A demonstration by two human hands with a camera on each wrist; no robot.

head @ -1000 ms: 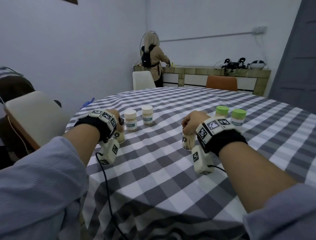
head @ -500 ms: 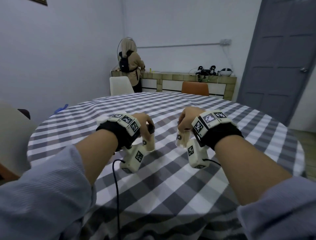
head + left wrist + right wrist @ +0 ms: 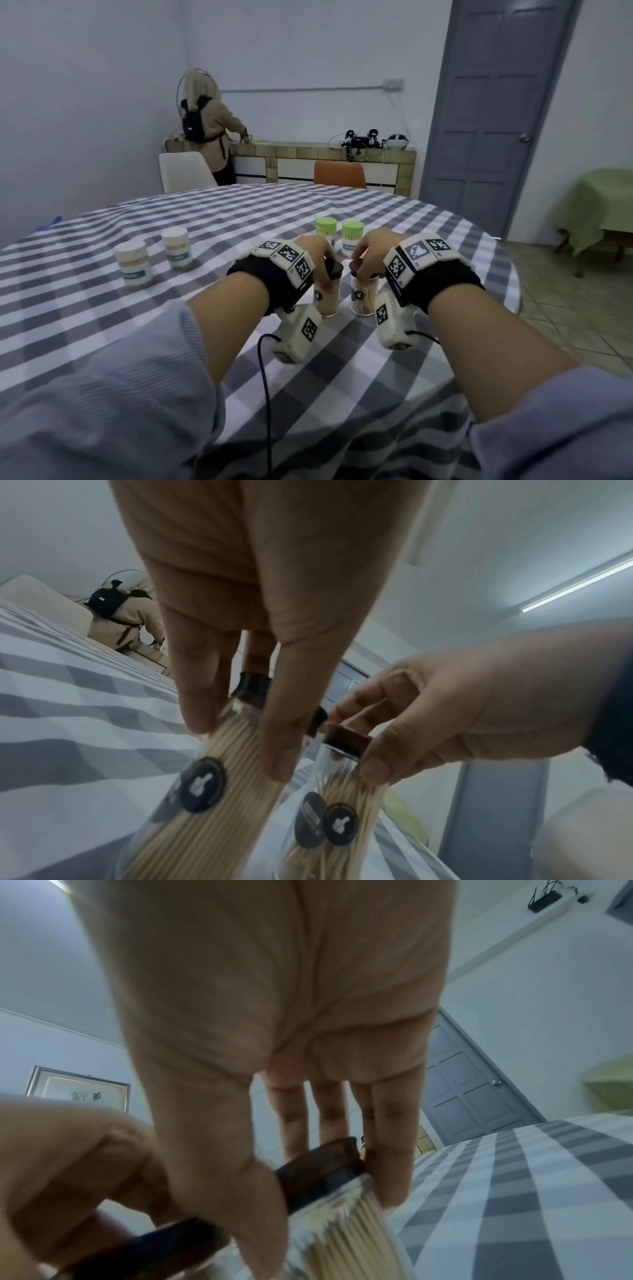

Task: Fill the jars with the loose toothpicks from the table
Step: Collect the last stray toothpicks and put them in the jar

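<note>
Two clear jars with dark lids stand upright side by side on the checked tablecloth [image 3: 144, 335]. My left hand [image 3: 323, 258] grips the left jar [image 3: 327, 294] from above by its top; in the left wrist view this jar [image 3: 212, 813] is packed full of toothpicks. With its fingers round the dark lid [image 3: 318, 1172], my right hand [image 3: 363, 263] grips the right jar [image 3: 363, 296]. The right jar [image 3: 337, 823] holds looser toothpicks. I see no loose toothpicks on the cloth.
Two green-lidded jars [image 3: 352, 236] stand just behind my hands. Two cream-lidded jars [image 3: 133, 262] stand to the left. A white chair [image 3: 185, 171] and an orange chair [image 3: 339, 174] are at the far edge. A person [image 3: 209, 126] stands at a counter beyond.
Both hands have carried their jars inward from wide apart; the two jars now stand next to each other. My head has turned, so the view has shifted.
</note>
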